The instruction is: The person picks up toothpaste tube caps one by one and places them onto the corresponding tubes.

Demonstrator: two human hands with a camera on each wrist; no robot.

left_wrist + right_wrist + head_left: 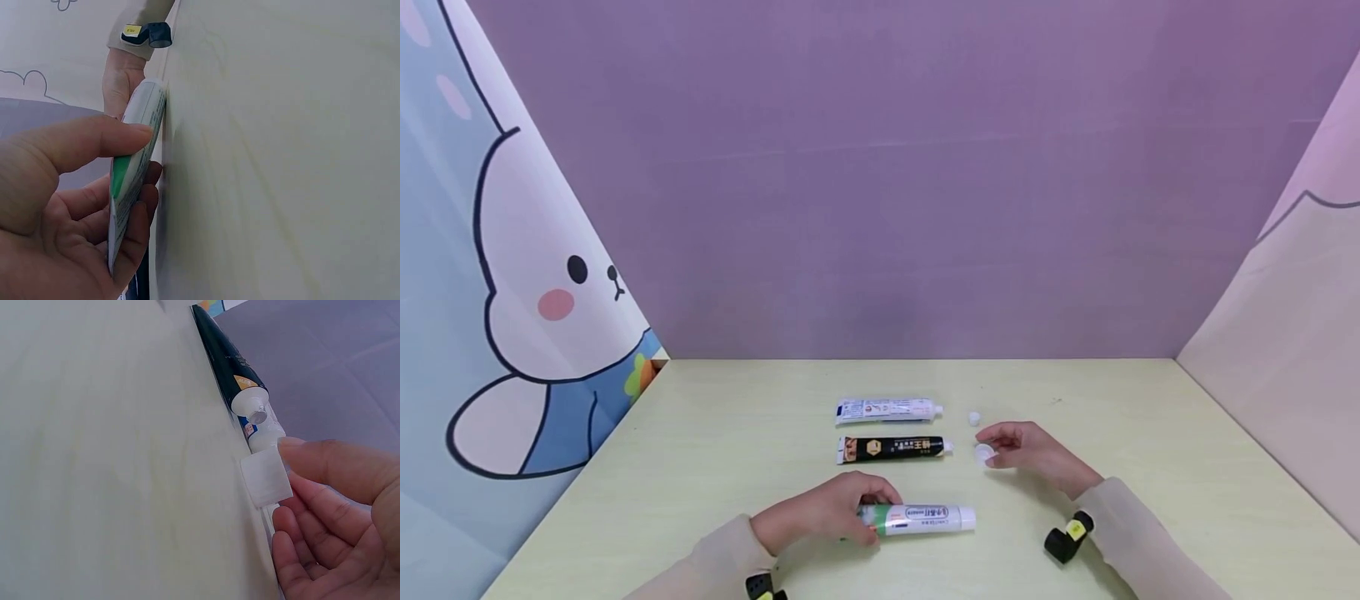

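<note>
Head view of a pale yellow-green desk set before a purple backdrop, with a cartoon rabbit panel at the left. Three tubes lie side by side, each with its nozzle end toward the right. The nearest, a green-and-white tube, lies on the desk with its white cap fitted; the left hand grips its crimped end, the thumb laid over the top and the other fingers curled beneath it, as the left wrist view confirms. The middle, a black tube, lies uncapped, its bare white nozzle showing in the right wrist view. The farthest, a white tube, lies just beyond the black one, also with its nozzle bare. The right hand rests on the desk to the right of the black tube's nozzle and pinches a white cap between thumb and fingertips, the remaining fingers loosely bent; the cap is held just beside the nozzle, apart from it. A second, smaller white cap lies alone on the desk near the white tube's nozzle. Both forearms wear cream sleeves, and a black wrist-mounted camera with a yellow label is strapped at the right cuff.
</note>
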